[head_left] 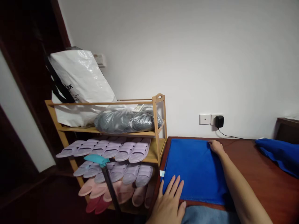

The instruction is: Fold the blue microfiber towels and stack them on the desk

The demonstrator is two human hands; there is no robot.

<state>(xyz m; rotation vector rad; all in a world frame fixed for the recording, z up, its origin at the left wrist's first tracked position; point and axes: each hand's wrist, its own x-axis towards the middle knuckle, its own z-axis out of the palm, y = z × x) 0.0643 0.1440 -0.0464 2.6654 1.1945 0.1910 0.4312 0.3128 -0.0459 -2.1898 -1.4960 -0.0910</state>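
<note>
A blue cloth (pixel 193 168), folded into a flat rectangle, lies on a reddish-brown wooden table (pixel 252 165). A small white tag (pixel 162 173) sticks out from its left edge. My left hand (pixel 168 199) rests open at the near left corner, its fingers stretched over the fabric. At the far right corner, the fingers of my right hand (pixel 217 147) are bent together around the cloth's edge; the fingertips are partly hidden.
Left of the table stands a wooden shoe rack (pixel 158 124) with rows of slippers (pixel 140 149), a white bag (pixel 81 76) and a plastic-wrapped grey bundle (pixel 126 119). A teal-topped pole (pixel 108 180) rises before it. Another blue cloth (pixel 282 155) and a plugged-in black adapter (pixel 219 121) are at right.
</note>
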